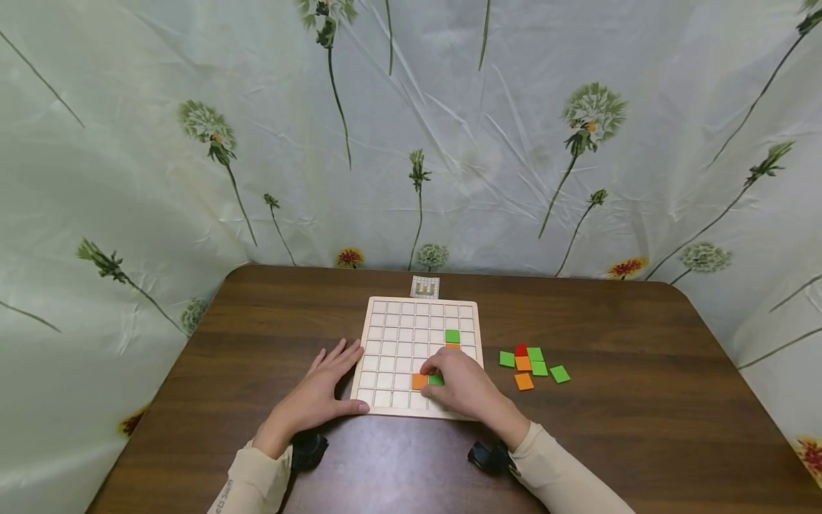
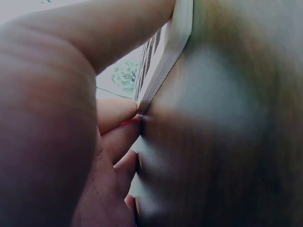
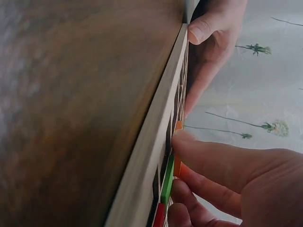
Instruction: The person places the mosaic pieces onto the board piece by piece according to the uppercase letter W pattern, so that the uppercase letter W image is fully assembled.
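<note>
A pale grid board (image 1: 387, 348) lies on the table. My left hand (image 1: 321, 385) rests at its near left corner, thumb against the front edge and spread fingers along the left side. In the left wrist view, fingertips touch the board's edge (image 2: 163, 71). Over the lower right part of the grid, my right hand (image 1: 469, 385) pinches an orange square tile (image 1: 419, 381) between thumb and index finger, low on the board. Beside it lies a green tile (image 1: 436, 380), partly under the hand. The right wrist view also shows a red tile (image 3: 158, 215). Another green tile (image 1: 452, 335) sits further back.
Loose tiles lie right of the board: several green ones, such as one green square (image 1: 560, 374), an orange square (image 1: 524, 382) and a red piece (image 1: 521, 350). A small pattern card (image 1: 425, 287) lies behind the board. A flowered curtain (image 1: 475, 178) hangs behind the wooden table (image 1: 642, 400).
</note>
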`<state>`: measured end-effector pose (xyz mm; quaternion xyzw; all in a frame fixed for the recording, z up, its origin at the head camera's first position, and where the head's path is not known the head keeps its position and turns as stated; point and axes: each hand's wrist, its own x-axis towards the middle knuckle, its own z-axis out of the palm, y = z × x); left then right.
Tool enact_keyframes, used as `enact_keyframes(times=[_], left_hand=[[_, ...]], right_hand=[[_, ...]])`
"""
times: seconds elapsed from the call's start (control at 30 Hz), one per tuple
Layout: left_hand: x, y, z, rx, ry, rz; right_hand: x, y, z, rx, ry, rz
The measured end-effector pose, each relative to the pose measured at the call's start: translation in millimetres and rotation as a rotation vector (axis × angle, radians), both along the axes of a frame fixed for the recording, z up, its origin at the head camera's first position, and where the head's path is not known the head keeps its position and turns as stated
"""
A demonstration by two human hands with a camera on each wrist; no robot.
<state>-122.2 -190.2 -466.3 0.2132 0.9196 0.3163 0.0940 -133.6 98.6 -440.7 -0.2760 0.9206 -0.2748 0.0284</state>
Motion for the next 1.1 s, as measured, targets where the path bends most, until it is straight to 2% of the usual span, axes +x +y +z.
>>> enact_keyframes(times=[0.73,0.93,1.1], left_hand=[[1.6,-1.2,0.4,0.002,0.011,-0.003],[0.9,-0.9,-0.9,0.0,0.014,-0.003],[0.4,0.0,-1.0,0.003,0.003,-0.003]], right_hand=[[2.3,3.0,1.9,-0.018,-0.016,-0.002],[2.3,14.5,6.9,-0.037,-0.054,-0.055],[1.1,26.9,9.1,-0.069,-0.051,-0.097]])
